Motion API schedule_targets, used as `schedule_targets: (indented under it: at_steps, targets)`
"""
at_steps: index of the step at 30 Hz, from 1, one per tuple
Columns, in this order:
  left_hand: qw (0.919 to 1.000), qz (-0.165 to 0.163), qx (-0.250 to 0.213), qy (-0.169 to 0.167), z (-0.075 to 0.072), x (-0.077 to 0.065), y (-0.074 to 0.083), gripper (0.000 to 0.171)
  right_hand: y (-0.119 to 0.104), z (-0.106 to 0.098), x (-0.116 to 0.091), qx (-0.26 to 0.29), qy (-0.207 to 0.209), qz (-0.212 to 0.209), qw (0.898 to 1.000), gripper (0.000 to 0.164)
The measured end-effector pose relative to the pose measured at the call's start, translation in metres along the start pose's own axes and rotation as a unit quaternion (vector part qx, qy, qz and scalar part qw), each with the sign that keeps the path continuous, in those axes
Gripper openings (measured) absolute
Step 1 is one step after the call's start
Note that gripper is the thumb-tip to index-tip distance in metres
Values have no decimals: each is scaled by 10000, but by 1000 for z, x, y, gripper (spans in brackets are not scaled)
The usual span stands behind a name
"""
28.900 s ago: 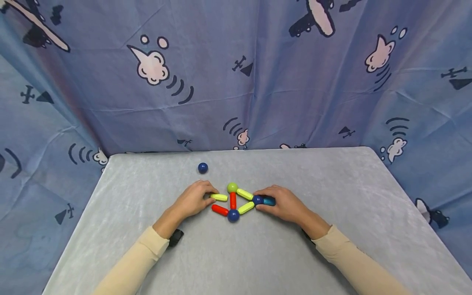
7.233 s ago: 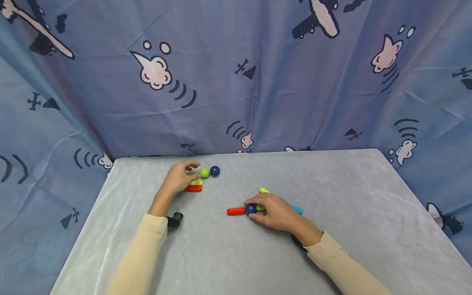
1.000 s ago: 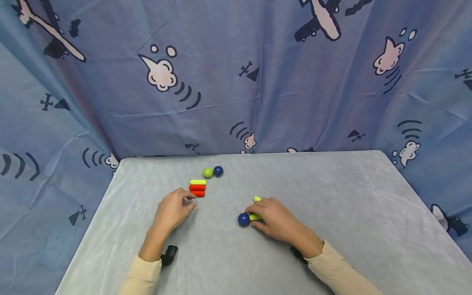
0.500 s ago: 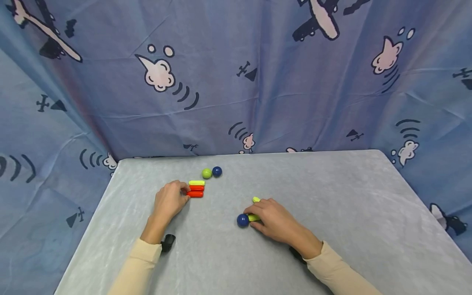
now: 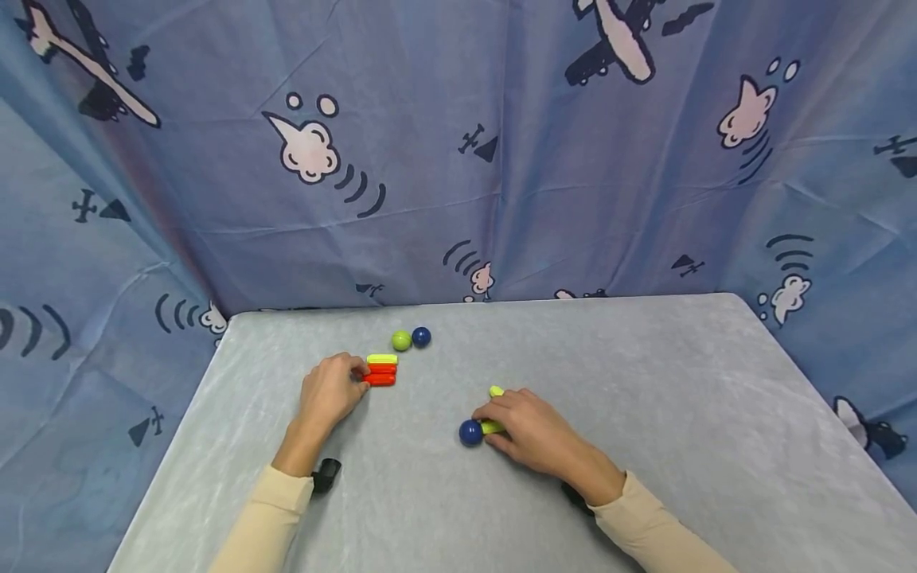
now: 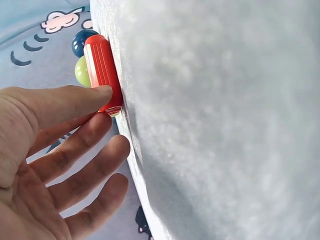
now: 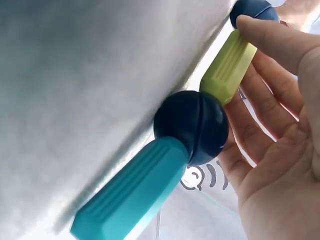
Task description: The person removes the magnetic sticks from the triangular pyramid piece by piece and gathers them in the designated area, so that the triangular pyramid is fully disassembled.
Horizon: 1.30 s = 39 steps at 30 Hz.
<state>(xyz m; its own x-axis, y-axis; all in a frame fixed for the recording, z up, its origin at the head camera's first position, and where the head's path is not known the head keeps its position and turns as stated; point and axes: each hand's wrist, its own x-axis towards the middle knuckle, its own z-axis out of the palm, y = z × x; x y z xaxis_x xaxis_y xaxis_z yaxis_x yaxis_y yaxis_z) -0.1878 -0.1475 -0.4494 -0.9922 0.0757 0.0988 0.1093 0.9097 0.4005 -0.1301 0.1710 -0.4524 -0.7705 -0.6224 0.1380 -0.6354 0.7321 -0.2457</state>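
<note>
My left hand [image 5: 331, 394] pinches the left end of the nearer red magnetic rod [image 5: 381, 381] between thumb and forefinger; its other fingers are spread in the left wrist view. Behind this rod lie a second red rod [image 5: 384, 368] and a yellow-green rod [image 5: 382, 360], side by side. My right hand [image 5: 533, 430] holds a yellow-green rod [image 7: 227, 70] that links a blue ball [image 5: 470, 433] to another blue ball [image 7: 190, 125]. From that second ball extends a teal rod [image 7: 132, 190], hidden in the head view. Another yellow-green rod end [image 5: 497, 391] shows behind my right fingers.
A green ball [image 5: 401, 341] and a blue ball [image 5: 421, 337] stand together behind the rods. Everything lies on a grey cloth-covered table [image 5: 645, 366], with a patterned blue curtain [image 5: 401, 159] beyond its back edge.
Since a second ago my left hand has moved up to the red rods and taken hold of one. A red rod formerly on the right-hand ball now lies with the others; the earlier joined shape is partly apart.
</note>
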Motion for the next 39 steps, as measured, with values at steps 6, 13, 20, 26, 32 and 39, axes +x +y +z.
schedule_targets:
  at_steps: [6,13,20,26,32,39]
  targets:
    - [10000,21,-2,25,0,-1,0,16,3,-3,-1,128,192,-91,9997,30]
    - [10000,-12,3,53,0,-2,-3,16,8,-4,-4,115,150,-48,9998,27]
    - [10000,15,76,20,2,-2,-5,15,7,-2,-4,79,170,-158,9997,24]
    - [9998,-74,18,161,-6,-6,-5,19,8,-4,-4,77,206,-221,9995,23]
    - [9993,-223,-247,181,-15,-34,8,24,9,-7,-6,79,158,-65,9998,24]
    - [9953,426,-838,-239,0,-60,47,25,0,-6,-1,51,59,-57,10000,21]
